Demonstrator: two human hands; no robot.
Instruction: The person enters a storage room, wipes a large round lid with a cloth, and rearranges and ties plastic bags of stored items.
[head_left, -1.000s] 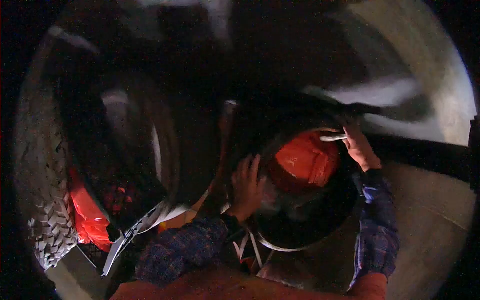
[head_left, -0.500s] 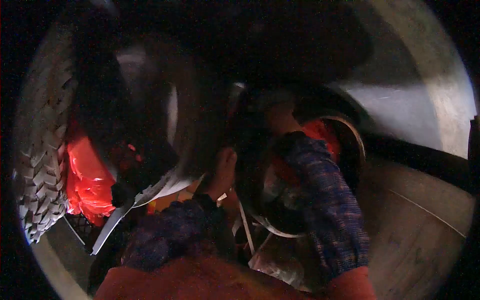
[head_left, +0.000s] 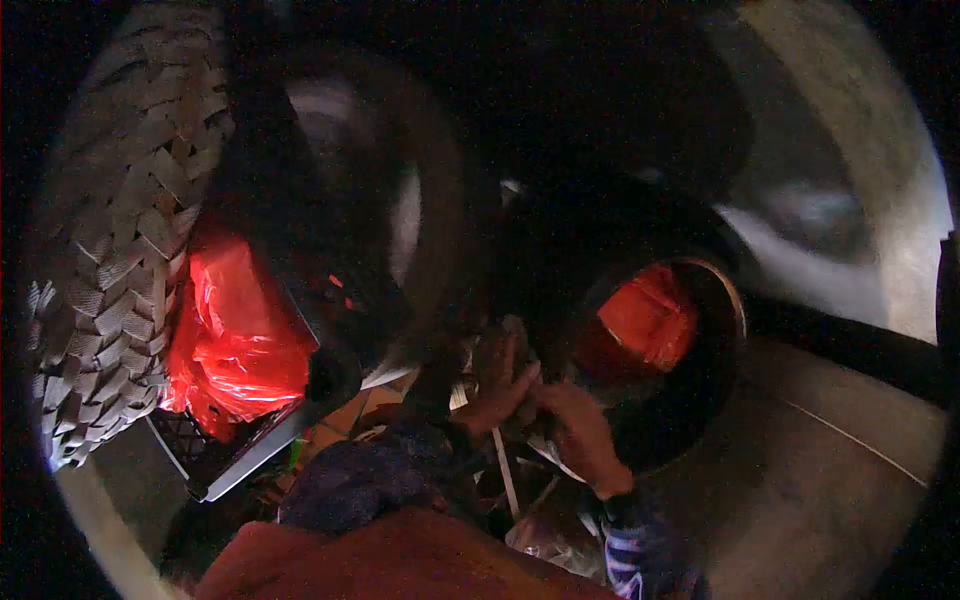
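My left hand [head_left: 500, 395] is low in the middle of the head view, with fingers stretched out and apart. Close beside it, its fingertips meeting or nearly meeting the left, is my right hand [head_left: 585, 435]; its fingers are dim and mostly hidden. No held thing shows in either hand. Just beyond the right hand lies a dark round container [head_left: 738, 300] with a pale rim. Inside it sits a red plastic bag or wrapped bundle [head_left: 650, 315]. Whatever is beneath my hands is too dark to make out.
On the left, another red plastic bag [head_left: 240, 330] rests in a dark crate [head_left: 240, 465]. A woven, braided surface [head_left: 130, 250] rises beside it. Below my hands lies crumpled clear plastic [head_left: 555, 540] near a thin pale strip [head_left: 506, 470]. Grey floor [head_left: 830, 430] extends right.
My right hand has come out of the round container and moved down and left, to my left hand. The red bundle inside shows more fully. The view has shifted, with things on the left appearing further right.
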